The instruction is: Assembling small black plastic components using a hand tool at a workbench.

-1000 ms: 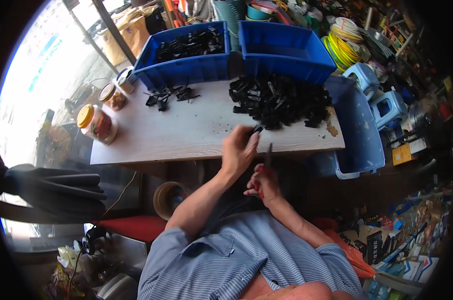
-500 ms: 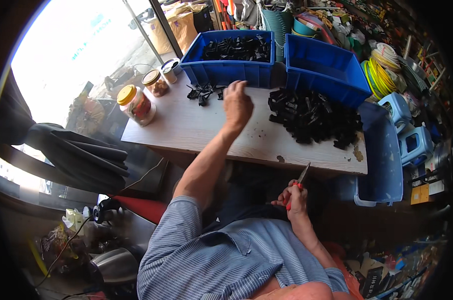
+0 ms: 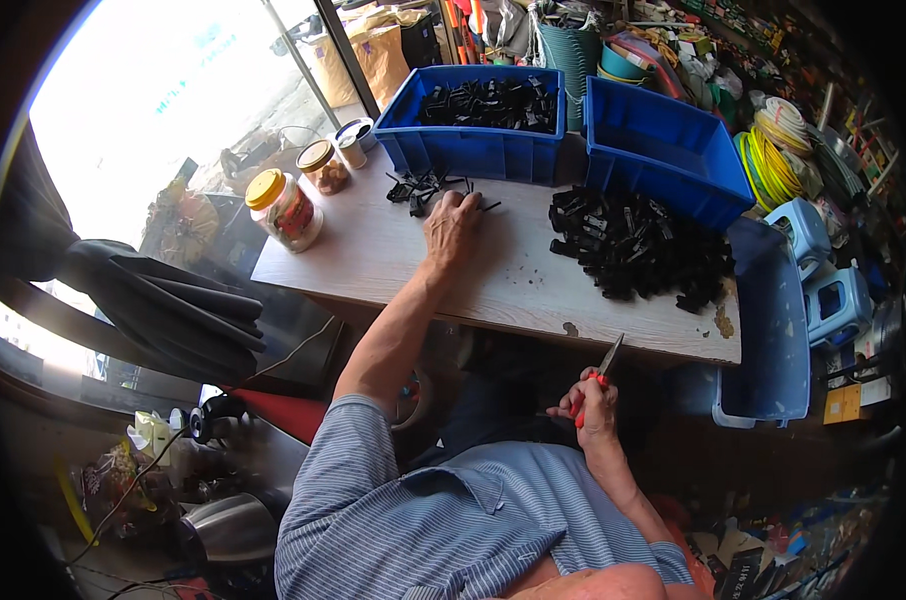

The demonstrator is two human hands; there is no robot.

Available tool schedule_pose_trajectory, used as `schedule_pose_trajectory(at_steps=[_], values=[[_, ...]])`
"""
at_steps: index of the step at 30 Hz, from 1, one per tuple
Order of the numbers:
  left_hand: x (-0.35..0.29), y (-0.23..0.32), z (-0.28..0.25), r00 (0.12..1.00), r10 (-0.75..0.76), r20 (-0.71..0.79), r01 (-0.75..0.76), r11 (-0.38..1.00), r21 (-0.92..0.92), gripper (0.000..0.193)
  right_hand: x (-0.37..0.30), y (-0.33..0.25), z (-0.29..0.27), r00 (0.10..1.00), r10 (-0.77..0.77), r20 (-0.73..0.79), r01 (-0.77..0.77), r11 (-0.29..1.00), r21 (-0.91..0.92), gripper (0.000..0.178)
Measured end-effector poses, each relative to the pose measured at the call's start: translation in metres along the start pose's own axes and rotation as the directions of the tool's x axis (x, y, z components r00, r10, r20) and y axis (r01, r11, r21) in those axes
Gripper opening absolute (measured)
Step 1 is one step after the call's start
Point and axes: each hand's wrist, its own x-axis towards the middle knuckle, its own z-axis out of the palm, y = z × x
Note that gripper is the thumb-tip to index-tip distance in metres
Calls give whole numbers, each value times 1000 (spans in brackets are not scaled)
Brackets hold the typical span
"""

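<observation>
My left hand [image 3: 451,230] is down on the table [image 3: 373,255], fingers bent and pressed together over small black plastic parts. A dark end of one part [image 3: 490,207] sticks out by the fingertips, which hide the rest. Just left of them lies a loose cluster of the same black parts [image 3: 413,190]. Off the table's front edge, my right hand [image 3: 597,405] is closed round red-handled scissors [image 3: 609,358], their metal blades pointing up and away from me. A large heap of black parts [image 3: 638,245] covers the table's right side.
Behind stand a blue crate [image 3: 473,150] filled with black parts and a second blue crate [image 3: 663,185] with its bare floor showing. A yellow-lidded jar [image 3: 285,212] and a smaller jar [image 3: 323,168] stand left. A pale blue tub [image 3: 773,340] adjoins the table's right end.
My left hand has come down and slightly left onto the table beside the small cluster. The right hand keeps hold of the scissors. The whole view has shifted slightly.
</observation>
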Motion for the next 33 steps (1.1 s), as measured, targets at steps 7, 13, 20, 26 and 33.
schedule_pose_trajectory(at_steps=[7,13,20,26,33], values=[[-17,8,-20,998,21,-56,-31,981,-194,28,1,1,1,1000,2,-7,-2,1000,2,15],[-24,-1,-17,976,-167,-141,99,912,-399,26,0,1,2,1000,17,-5,-17,1000,9,14],[-60,46,-43,861,-450,237,378,255,-890,9,2,-2,7,998,31,47,-32,999,6,12],[-134,127,-56,840,-302,451,441,-104,-891,15,5,-12,27,988,-70,140,66,997,36,15],[-178,149,-46,763,-172,624,591,-206,-780,31,19,12,5,976,-216,4,216,976,-21,21]])
